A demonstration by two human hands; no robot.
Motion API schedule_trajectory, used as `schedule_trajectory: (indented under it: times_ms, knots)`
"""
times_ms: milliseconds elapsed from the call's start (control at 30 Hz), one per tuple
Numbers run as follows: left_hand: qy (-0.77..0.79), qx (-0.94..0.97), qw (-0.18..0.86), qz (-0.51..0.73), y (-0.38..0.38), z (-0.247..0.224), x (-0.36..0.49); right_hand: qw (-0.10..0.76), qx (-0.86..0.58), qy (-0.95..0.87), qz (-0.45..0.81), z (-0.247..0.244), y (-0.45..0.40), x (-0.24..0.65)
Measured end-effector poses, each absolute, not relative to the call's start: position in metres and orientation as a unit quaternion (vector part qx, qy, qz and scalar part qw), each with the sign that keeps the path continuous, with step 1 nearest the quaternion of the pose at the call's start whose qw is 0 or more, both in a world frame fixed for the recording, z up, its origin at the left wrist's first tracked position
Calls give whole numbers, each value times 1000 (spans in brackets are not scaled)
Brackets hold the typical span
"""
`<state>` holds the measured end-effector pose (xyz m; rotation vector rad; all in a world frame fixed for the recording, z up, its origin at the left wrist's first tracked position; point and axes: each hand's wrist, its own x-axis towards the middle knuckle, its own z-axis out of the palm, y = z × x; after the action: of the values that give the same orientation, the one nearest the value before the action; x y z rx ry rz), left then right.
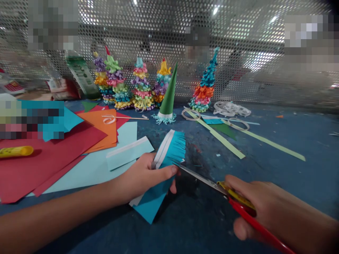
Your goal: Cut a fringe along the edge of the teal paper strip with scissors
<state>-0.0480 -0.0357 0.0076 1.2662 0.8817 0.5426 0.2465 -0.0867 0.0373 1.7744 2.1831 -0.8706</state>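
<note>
A blue paper strip (152, 203) with a white band along one side is pinched in my left hand (148, 174), thumb on top. Its upper part is cut into a fine fringe along the right edge. My right hand (265, 208) grips a pair of scissors (203, 181) with red and yellow handles. The blade tips meet the strip's edge beside my left thumb. Behind the hands stands a green paper cone (168, 95) with a light blue fringe around its base. A pale blue strip (129, 153) with a white band lies just left of my left hand.
Red paper (60, 155), orange paper (106, 123) and a yellow tube (17, 151) lie at left. Several colourful fringed cones, one blue-topped (209, 77), stand before a perforated metal screen (148, 21). Light green strips (225, 141) and coiled white ribbon (231, 108) lie at right.
</note>
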Motion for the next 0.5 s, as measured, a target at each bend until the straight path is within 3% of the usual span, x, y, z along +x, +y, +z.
schedule_trajectory:
  times_ms: [333, 500]
  knots:
    - [415, 588, 651, 241, -37, 16, -47, 38, 605, 728, -321, 37, -89, 242]
    - [413, 600, 648, 222, -36, 15, -47, -5, 584, 769, -260, 20, -88, 252]
